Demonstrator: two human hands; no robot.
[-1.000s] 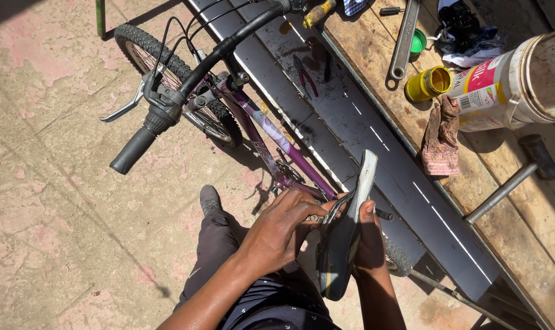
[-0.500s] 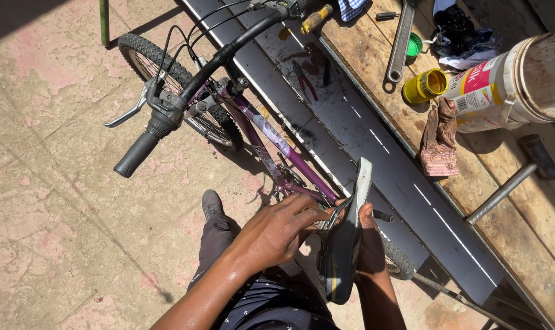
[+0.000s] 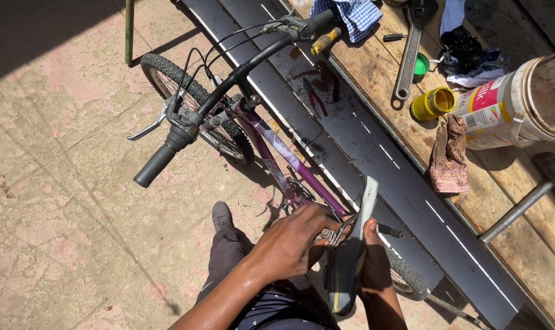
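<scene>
Fingers of the left hand (image 3: 289,241) pinch the metal clamp (image 3: 333,234) under the black-and-white bicycle saddle (image 3: 350,256). Right hand (image 3: 372,260) grips the saddle tilted on edge, exposing that clamp above the purple bike frame (image 3: 302,171).

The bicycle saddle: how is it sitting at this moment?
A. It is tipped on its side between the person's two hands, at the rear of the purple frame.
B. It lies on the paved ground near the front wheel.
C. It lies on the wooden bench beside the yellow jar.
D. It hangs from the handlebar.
A: the bicycle saddle stands edge-up at the purple frame, with the left hand at its clamp and the right hand against it.
</scene>
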